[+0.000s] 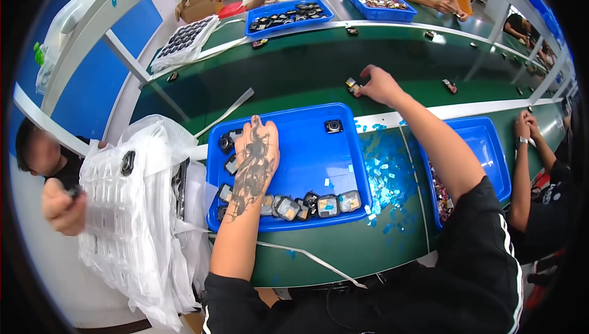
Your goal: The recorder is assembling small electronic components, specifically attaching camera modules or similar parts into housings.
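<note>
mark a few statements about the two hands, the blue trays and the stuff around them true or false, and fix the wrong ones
1. The left hand is over the large blue tray. True.
2. The right hand is at a small device on the green belt. True.
3. The large blue tray is packed full. False: much of its blue floor is bare.
4. The dense scatter of small blue pieces lies left of that tray. False: it lies to the right, between that tray and another blue tray.
5. A single black device sits near the large tray's far right corner. True.
6. The white plastic packaging is on the right hand's side. False: it is left of the large tray.
</note>
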Action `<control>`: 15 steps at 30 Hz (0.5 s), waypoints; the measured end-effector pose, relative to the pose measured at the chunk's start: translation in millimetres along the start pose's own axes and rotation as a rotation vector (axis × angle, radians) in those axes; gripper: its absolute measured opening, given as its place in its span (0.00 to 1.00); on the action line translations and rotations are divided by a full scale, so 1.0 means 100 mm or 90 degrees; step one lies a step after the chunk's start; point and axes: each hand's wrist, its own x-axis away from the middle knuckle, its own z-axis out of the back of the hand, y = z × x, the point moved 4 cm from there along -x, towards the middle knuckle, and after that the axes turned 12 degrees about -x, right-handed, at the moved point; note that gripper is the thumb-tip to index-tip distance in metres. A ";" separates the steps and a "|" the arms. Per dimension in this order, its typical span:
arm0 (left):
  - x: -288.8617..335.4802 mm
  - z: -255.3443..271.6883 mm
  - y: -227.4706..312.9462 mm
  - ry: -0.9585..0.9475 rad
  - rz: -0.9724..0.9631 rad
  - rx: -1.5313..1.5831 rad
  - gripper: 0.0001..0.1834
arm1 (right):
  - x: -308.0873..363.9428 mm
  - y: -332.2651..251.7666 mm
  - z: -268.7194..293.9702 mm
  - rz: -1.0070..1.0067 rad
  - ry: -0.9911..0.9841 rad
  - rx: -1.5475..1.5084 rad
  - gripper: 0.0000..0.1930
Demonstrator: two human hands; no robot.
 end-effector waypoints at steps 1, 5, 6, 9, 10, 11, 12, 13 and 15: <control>-0.02 -0.02 0.00 0.002 0.017 -0.002 0.11 | -0.01 0.02 0.00 -0.013 0.003 -0.002 0.31; -0.05 0.01 -0.05 -0.033 0.078 0.095 0.13 | 0.05 0.07 0.20 0.019 0.059 -0.036 0.24; -0.04 -0.06 -0.08 -0.003 0.101 0.133 0.13 | 0.10 0.04 0.30 0.034 0.087 -0.058 0.22; -0.08 -0.03 -0.03 -0.043 0.028 0.117 0.17 | 0.20 0.08 0.57 0.074 0.114 -0.099 0.18; -0.06 0.06 0.03 0.035 -0.052 0.212 0.21 | 0.29 -0.02 0.62 0.079 0.088 -0.121 0.17; -0.03 0.18 0.11 0.114 -0.133 0.306 0.24 | 0.43 -0.12 0.63 0.097 0.041 -0.159 0.17; -0.01 0.32 0.25 0.104 -0.181 0.379 0.28 | 0.62 -0.27 0.59 0.110 -0.004 -0.199 0.16; 0.06 0.43 0.35 0.103 -0.208 0.447 0.28 | 0.81 -0.45 0.49 0.082 -0.105 -0.273 0.15; 0.13 0.56 0.58 0.123 -0.288 0.561 0.29 | 1.21 -0.70 0.35 0.011 -0.251 -0.374 0.13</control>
